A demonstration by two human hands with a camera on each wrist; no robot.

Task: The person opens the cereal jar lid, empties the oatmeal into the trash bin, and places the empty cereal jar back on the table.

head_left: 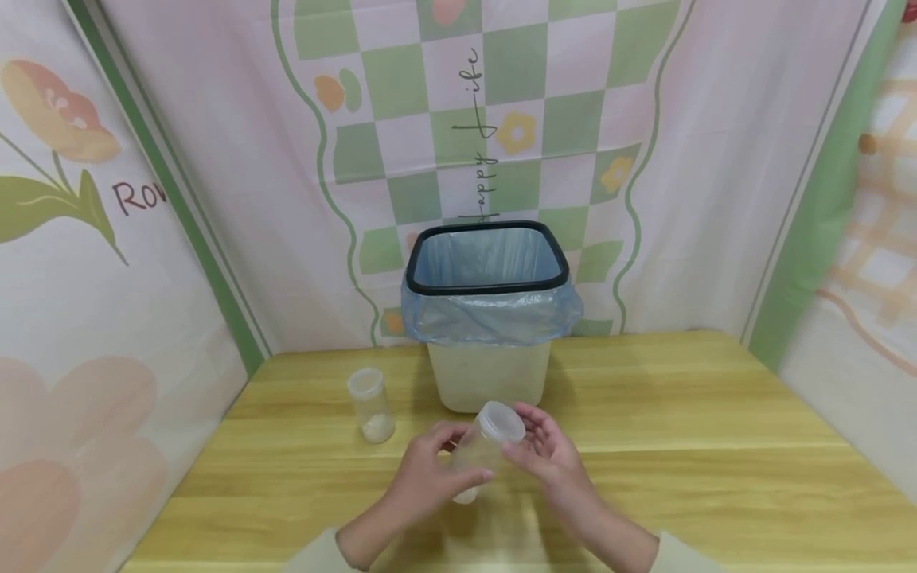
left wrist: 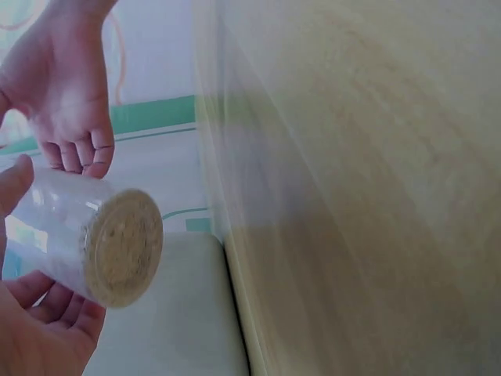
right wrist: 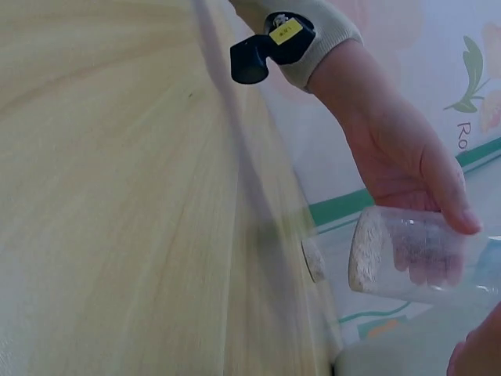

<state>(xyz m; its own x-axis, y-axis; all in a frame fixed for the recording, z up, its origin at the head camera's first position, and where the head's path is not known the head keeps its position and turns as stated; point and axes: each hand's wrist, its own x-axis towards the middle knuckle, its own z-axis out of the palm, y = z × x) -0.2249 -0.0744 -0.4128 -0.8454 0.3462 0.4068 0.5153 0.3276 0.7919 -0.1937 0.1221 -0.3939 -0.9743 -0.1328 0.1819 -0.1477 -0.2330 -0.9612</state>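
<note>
Printed fabric [head_left: 716,199] hangs across the background, green-and-white checks and "Happy Life" lettering at upper centre; wood-grain table [head_left: 680,454] fills the lower part of the head view; bin [head_left: 487,378], pale-bodied, stands at the centre, near the table's far edge, bluish liner [head_left: 494,322] folded outward over its top, black rim ring [head_left: 487,288] seated above.

Held jar [head_left: 474,454]: clear, at lower centre, just in front of the bin; raised off the table and tilted, whitish lid [head_left: 505,422] toward upper right, base toward lower left; pale grainy material [left wrist: 124,249] visible at the base.

Hands: left hand [head_left: 430,469] grasps the jar, thumb on the near side, fingers curled round the far side; right hand [head_left: 559,465] is beside the lid, fingers loosely extended, not clenched; whether its fingertips touch the lid, cannot tell.

Second jar [head_left: 368,406]: clear, upright on the table, left of the bin in the frame; pale matter at its bottom; black device [right wrist: 270,48] with yellow label sits at the left sleeve cuff, upper centre of the right wrist view.
</note>
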